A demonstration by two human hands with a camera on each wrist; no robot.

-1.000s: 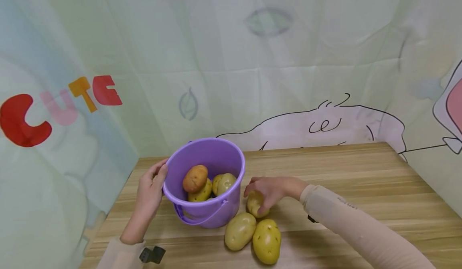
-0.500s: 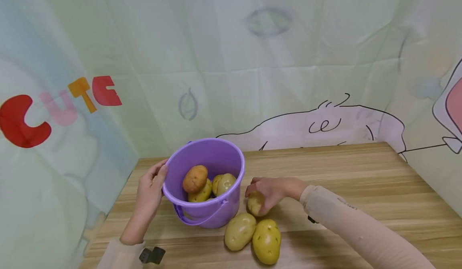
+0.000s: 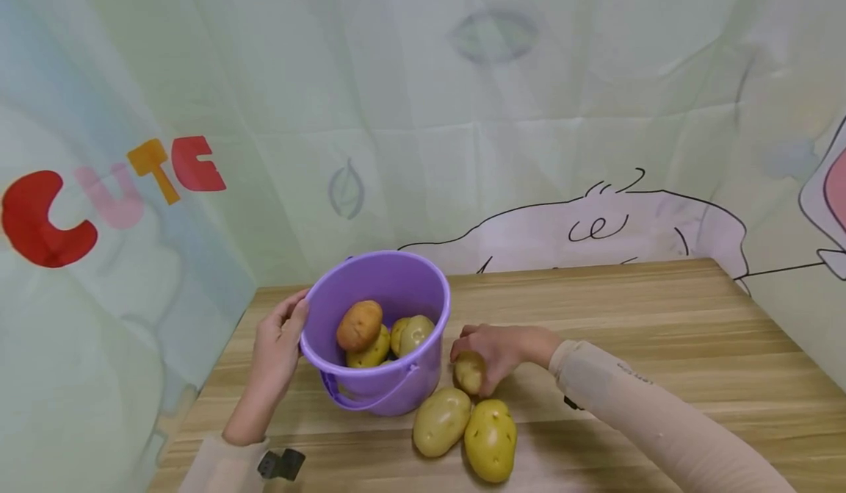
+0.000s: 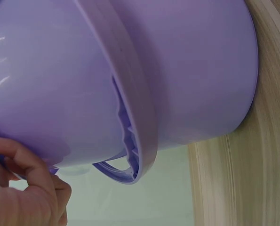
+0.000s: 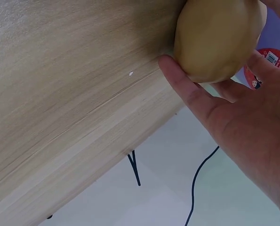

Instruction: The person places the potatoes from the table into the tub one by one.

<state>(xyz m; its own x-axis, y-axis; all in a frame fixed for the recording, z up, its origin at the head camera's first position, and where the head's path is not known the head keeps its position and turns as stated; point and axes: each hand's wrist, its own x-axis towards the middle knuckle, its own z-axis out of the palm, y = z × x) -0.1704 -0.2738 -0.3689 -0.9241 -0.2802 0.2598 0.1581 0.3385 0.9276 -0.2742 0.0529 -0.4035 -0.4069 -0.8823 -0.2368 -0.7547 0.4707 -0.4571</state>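
Note:
A purple bucket stands on the table, its mouth facing me. My left hand holds its rim at the left; in the left wrist view the fingers curl at the rim. Inside lie a brown potato, a yellow one and a paler one, with another partly hidden behind. Right of the bucket, my right hand grips a tan potato between thumb and fingers; the right wrist view shows this potato close over the wood.
In front of the held potato, a pale potato and a yellow potato lie side by side on the wooden table. The bucket's handle hangs down its near side. A printed curtain rises behind the table.
My right thumb has shifted slightly along the tan potato, which has turned a little in the grip. The left hand keeps its hold on the bucket; the head view has drifted slightly.

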